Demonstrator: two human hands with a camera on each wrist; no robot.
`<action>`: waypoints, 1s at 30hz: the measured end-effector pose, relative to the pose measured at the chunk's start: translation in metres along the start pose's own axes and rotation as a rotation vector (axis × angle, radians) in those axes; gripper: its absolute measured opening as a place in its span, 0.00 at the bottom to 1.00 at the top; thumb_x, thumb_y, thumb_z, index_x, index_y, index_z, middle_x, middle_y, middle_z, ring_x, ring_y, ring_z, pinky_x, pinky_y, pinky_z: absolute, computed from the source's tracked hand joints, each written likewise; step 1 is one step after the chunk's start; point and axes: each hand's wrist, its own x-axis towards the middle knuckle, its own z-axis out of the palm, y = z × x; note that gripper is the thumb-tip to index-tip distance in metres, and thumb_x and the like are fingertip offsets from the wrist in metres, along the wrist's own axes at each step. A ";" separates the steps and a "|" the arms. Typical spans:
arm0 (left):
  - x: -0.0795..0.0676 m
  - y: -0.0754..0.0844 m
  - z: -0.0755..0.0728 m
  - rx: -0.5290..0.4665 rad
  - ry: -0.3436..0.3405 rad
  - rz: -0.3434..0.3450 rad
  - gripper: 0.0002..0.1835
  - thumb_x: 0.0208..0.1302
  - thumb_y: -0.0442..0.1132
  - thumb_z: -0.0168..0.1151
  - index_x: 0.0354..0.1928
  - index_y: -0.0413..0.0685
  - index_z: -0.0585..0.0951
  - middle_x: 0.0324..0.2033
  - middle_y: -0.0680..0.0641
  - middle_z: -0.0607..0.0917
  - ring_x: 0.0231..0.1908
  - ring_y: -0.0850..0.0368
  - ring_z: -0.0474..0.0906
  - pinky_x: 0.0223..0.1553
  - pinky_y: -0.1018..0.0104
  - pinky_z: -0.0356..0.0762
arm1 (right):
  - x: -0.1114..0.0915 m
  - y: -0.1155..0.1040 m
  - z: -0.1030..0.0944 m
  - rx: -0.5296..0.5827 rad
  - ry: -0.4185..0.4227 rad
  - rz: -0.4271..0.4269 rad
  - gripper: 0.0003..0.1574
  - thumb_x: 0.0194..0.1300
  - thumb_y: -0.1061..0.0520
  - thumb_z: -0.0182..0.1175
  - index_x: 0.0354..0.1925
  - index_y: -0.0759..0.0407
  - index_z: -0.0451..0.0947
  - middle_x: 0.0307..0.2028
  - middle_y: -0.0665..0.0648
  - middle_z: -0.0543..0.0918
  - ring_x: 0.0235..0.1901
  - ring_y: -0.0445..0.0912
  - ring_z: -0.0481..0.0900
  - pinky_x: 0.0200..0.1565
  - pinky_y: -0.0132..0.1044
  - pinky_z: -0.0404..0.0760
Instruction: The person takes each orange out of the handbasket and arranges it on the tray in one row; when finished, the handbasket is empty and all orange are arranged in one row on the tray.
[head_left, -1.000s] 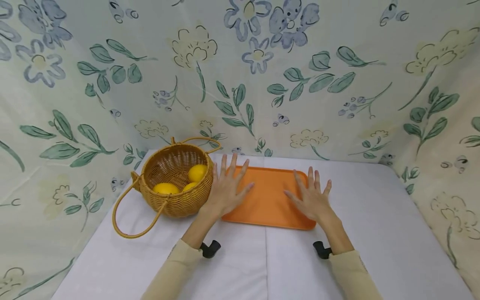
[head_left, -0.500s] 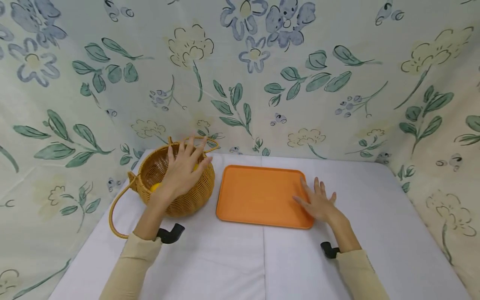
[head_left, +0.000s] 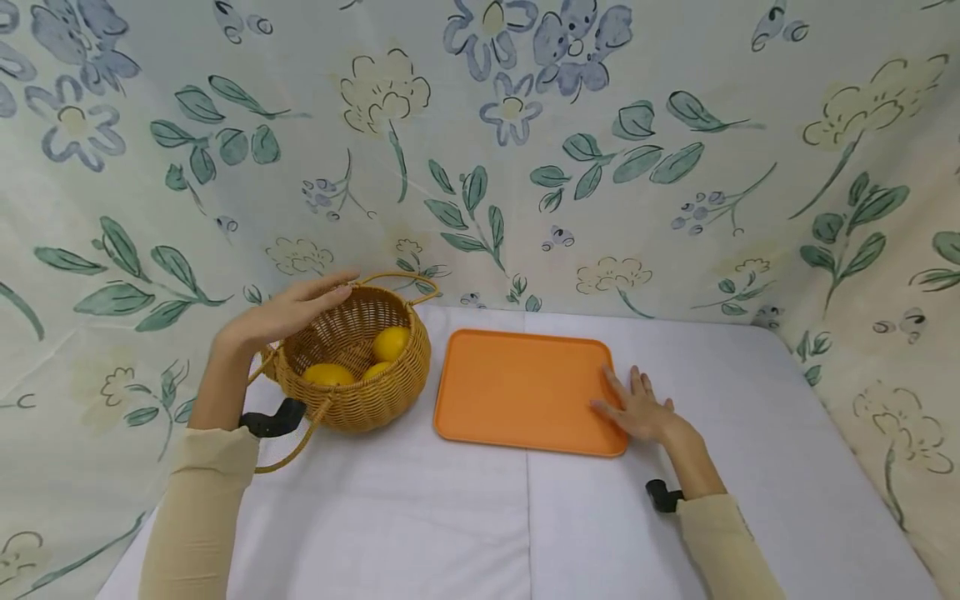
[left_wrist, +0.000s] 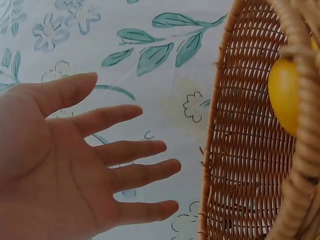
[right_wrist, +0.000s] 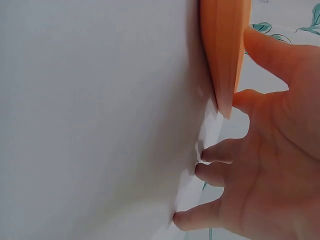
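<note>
A round wicker basket (head_left: 382, 392) with looped handles stands at the left, several yellow lemons (head_left: 330, 375) inside it. Over the basket's left rim, my left hand (head_left: 281, 317) is held with straight fingers and grips nothing. In the left wrist view its spread fingers (left_wrist: 145, 172) point toward the basket's wall (left_wrist: 245, 115). An orange rectangular tray (head_left: 525, 392) lies flat in the middle. My right hand (head_left: 641, 412) is at the tray's right edge, fingers spread. In the right wrist view, thumb and index finger are right at the tray's rim (right_wrist: 225, 55), the other fingertips low over the white cloth.
A white cloth (head_left: 420, 517) covers the table, with a crease down its middle. A floral curtain (head_left: 487, 208) rises behind and along both sides. The basket's front handle (head_left: 300, 450) loops out over the cloth, close to my left wrist.
My left hand has swung left from above the tray, across the basket to its left side. My right hand has shifted slightly right and down to the tray's edge. Basket and tray stay put.
</note>
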 end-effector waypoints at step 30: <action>0.092 -0.056 -0.010 -0.149 -0.496 -0.169 0.22 0.77 0.35 0.56 0.70 0.41 0.75 0.75 0.41 0.69 0.77 0.37 0.58 0.73 0.35 0.64 | 0.026 0.035 0.011 -0.030 0.007 -0.006 0.59 0.70 0.18 0.43 0.84 0.45 0.40 0.78 0.78 0.24 0.78 0.75 0.24 0.65 0.86 0.30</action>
